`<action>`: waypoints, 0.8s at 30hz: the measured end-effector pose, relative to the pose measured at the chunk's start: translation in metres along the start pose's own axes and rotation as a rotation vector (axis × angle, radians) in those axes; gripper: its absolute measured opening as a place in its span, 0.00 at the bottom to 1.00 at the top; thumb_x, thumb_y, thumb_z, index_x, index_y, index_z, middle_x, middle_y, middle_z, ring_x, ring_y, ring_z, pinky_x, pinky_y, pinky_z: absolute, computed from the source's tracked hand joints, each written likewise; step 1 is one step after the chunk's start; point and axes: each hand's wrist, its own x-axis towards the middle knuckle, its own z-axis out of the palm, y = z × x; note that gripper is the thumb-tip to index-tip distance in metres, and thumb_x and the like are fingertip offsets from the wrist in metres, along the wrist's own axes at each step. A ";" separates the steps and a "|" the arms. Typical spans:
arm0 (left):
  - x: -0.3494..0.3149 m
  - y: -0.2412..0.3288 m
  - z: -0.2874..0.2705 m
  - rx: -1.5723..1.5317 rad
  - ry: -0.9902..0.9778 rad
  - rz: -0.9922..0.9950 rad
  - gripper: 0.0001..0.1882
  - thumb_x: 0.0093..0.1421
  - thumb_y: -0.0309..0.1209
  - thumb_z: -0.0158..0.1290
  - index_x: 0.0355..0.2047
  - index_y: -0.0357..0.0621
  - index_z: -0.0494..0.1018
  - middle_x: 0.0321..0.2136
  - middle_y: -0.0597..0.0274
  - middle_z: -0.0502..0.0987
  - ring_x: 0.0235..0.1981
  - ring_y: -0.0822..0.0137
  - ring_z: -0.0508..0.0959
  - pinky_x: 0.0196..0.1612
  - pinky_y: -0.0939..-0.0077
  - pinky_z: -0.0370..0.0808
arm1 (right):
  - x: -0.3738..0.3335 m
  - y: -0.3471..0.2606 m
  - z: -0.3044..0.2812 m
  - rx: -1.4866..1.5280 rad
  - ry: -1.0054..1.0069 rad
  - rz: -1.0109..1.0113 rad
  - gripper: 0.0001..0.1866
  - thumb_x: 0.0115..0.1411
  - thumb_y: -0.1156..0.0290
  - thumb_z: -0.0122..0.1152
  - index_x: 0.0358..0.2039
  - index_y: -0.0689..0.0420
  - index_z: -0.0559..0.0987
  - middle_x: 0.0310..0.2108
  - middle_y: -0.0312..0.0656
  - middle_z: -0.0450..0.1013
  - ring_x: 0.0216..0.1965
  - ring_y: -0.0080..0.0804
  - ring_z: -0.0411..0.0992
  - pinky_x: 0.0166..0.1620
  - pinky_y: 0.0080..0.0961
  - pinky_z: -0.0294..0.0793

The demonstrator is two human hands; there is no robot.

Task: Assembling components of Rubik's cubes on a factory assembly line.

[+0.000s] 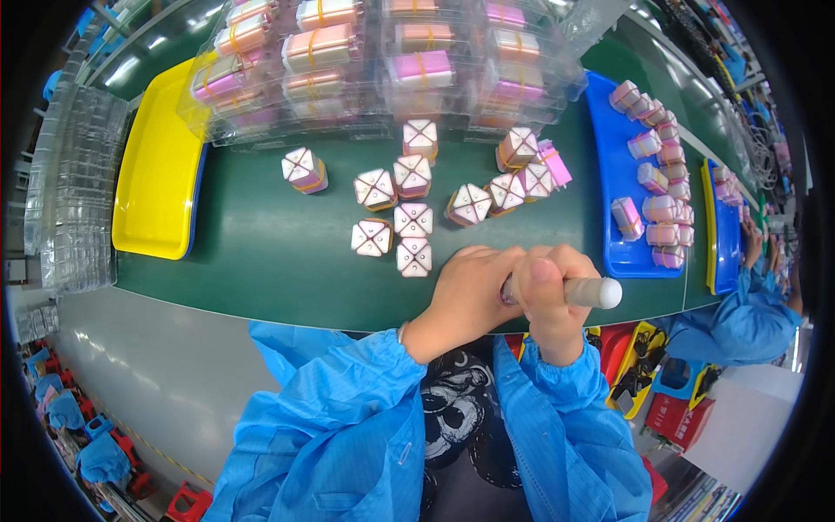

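My right hand (557, 296) is closed round a grey, stick-like tool (587, 292) with a rounded white end; its kind cannot be made out. The white end points right, while the other end runs in against my left hand (474, 289). That left hand is curled shut close to the green table's front edge, and whatever it grips is mostly hidden by the fingers. Beyond both hands stand several small blocks, with white ends marked by a dark cross. The nearest are one white-ended block (413, 257) and another (470, 205). A pink block (552, 163) stands behind on the right.
Stacked clear plastic trays (348, 113) hold banded pink and orange blocks at the back. A yellow tray (156, 174) lies left, beside piled clear trays (74, 191). On the right, a blue tray (626, 252) carries more blocks. Farther right sits a co-worker's blue sleeve (739, 326).
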 end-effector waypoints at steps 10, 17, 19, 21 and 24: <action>0.000 0.011 -0.008 -0.224 -0.104 -0.213 0.27 0.52 0.35 0.67 0.47 0.46 0.65 0.30 0.64 0.79 0.36 0.62 0.81 0.44 0.63 0.74 | 0.010 -0.038 -0.057 0.108 0.209 -0.042 0.12 0.70 0.67 0.50 0.28 0.54 0.67 0.15 0.30 0.58 0.12 0.16 0.52 0.15 0.17 0.50; -0.002 0.028 -0.040 -1.630 -0.346 -0.757 0.44 0.62 0.72 0.31 0.59 0.44 0.55 0.49 0.43 0.71 0.52 0.51 0.75 0.53 0.52 0.75 | 0.010 -0.020 -0.044 -0.137 -0.025 0.467 0.09 0.63 0.68 0.62 0.38 0.61 0.80 0.22 0.33 0.73 0.18 0.13 0.65 0.19 0.14 0.59; 0.003 0.038 -0.047 -1.446 -0.391 -0.843 0.53 0.58 0.77 0.18 0.66 0.45 0.50 0.54 0.45 0.68 0.54 0.51 0.74 0.55 0.51 0.74 | 0.010 -0.014 -0.040 -0.060 -0.130 0.499 0.10 0.62 0.68 0.64 0.39 0.62 0.80 0.23 0.33 0.74 0.19 0.14 0.67 0.20 0.15 0.63; 0.004 0.040 -0.052 -1.427 -0.426 -0.826 0.53 0.59 0.76 0.19 0.69 0.45 0.48 0.58 0.48 0.65 0.54 0.51 0.74 0.56 0.50 0.74 | 0.016 -0.023 -0.038 -0.093 -0.251 0.674 0.11 0.60 0.69 0.67 0.39 0.62 0.80 0.26 0.35 0.75 0.23 0.14 0.71 0.24 0.15 0.68; -0.002 0.038 -0.053 -1.455 -0.422 -0.791 0.44 0.67 0.66 0.25 0.69 0.41 0.49 0.62 0.50 0.62 0.56 0.54 0.73 0.59 0.55 0.72 | 0.022 -0.023 -0.037 -0.112 -0.321 0.724 0.13 0.59 0.71 0.68 0.42 0.63 0.80 0.29 0.35 0.77 0.28 0.15 0.72 0.29 0.16 0.70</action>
